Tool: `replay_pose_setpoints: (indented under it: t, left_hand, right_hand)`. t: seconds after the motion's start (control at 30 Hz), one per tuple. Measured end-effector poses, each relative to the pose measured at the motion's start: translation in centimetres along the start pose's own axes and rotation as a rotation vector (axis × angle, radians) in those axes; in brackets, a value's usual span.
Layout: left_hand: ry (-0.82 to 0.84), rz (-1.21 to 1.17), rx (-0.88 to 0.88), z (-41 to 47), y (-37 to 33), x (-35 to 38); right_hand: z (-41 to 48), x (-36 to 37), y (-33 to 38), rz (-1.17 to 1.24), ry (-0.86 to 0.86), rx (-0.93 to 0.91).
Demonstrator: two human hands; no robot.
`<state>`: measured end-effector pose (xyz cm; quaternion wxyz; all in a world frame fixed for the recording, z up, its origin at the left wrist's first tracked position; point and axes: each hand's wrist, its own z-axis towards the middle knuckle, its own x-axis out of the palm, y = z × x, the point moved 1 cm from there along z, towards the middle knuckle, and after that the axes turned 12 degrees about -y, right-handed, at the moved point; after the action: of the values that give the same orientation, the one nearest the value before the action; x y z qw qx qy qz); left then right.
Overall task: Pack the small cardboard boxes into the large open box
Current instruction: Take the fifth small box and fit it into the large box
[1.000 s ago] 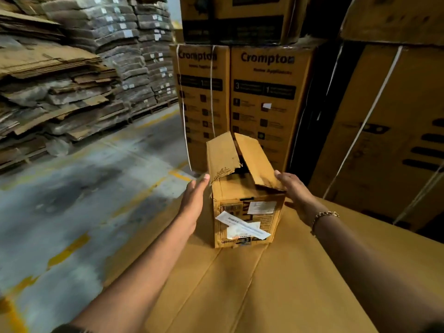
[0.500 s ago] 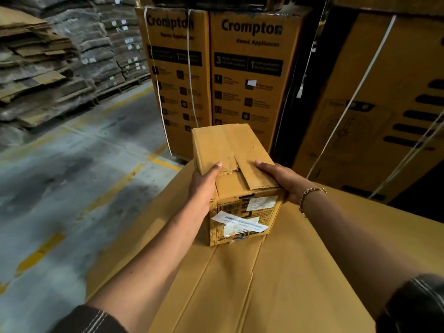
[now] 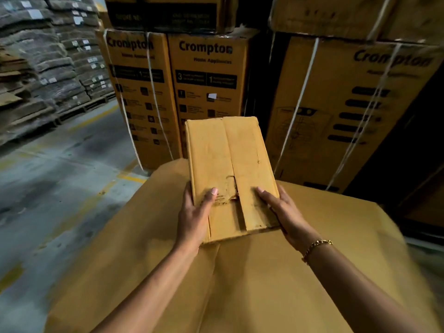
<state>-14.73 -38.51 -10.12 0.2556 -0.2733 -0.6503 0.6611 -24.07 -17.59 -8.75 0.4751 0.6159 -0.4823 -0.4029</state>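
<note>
small cardboard box (image 3: 228, 159), flaps folded down, is at the far edge of the wide brown cardboard surface (image 3: 252, 284). left hand (image 3: 193, 218) grips its near left side, right hand (image 3: 284, 212) its near right side, thumbs pressed on top. strapped crompton cartons (image 3: 206, 80) stand just behind.

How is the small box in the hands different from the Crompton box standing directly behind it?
The small box has a plain, worn top with a torn flap; the Crompton box carries printed lettering and black panels. The small box is held by the left hand and right hand; the Crompton box stands upright with another box on top. The small box looks much smaller. Both are brown cardboard.
</note>
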Motion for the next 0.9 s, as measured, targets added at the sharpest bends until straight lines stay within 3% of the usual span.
replay_pose_setpoints:
  t: [0.17, 0.6, 0.9]
  left_hand:
    - [0.137, -0.021, 0.104, -8.3, -2.3, 6.6]
    - [0.578, -0.260, 0.237, -40.4, -11.3, 27.6]
    - [0.841, -0.368, 0.276, -56.2, -15.9, 42.0]
  right_hand:
    - [-7.5, -10.4, 0.1, 0.039, -0.174, -0.084]
    - [-32.4, -44.5, 2.1, 0.074, -0.595, -0.328]
    - [-43.7, -62.0, 3.6, 0.003, -0.895, -0.423]
